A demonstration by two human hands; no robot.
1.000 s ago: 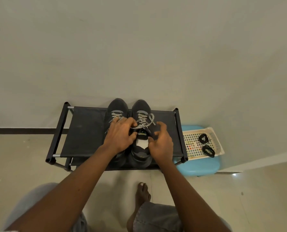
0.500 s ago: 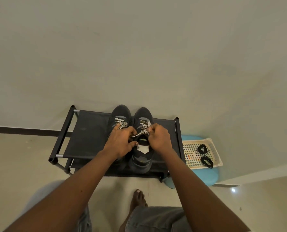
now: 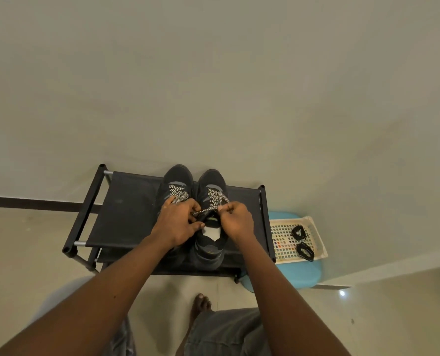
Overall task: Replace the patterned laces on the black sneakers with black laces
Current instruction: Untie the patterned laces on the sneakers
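- Pinching one stretch of patterned lace (image 3: 205, 210) between them, the left hand (image 3: 178, 223) and the right hand (image 3: 237, 222) meet over the right sneaker (image 3: 212, 182); the lace runs nearly straight from one set of fingertips to the other, just above the shoe's opening.
- The left hand's fingers are curled round its end of the lace; its knuckles overlap the lower lacing of the left sneaker (image 3: 178, 176).
- The right hand grips the other end between thumb and forefinger; its remaining fingers are folded toward the palm.
- The black sneakers stand side by side, touching, toes toward the wall (image 3: 213, 86), on the top shelf of a black shoe rack (image 3: 126, 209); both carry black-and-white lacing across the eyelets nearest the toes.
- Between the two hands the right sneaker gapes open; a pale patch shows inside it.
- The black laces (image 3: 298, 232) lie as two coiled bundles in a cream perforated basket (image 3: 282, 244); one coil sits nearer the wall, the other nearer the person, close together but apart.
- The basket rests on a light blue stool (image 3: 301, 277), just beside the right end of the rack.
- A bare foot (image 3: 200, 304) is planted on the pale floor (image 3: 21, 253) in front of the rack, between the two forearms.
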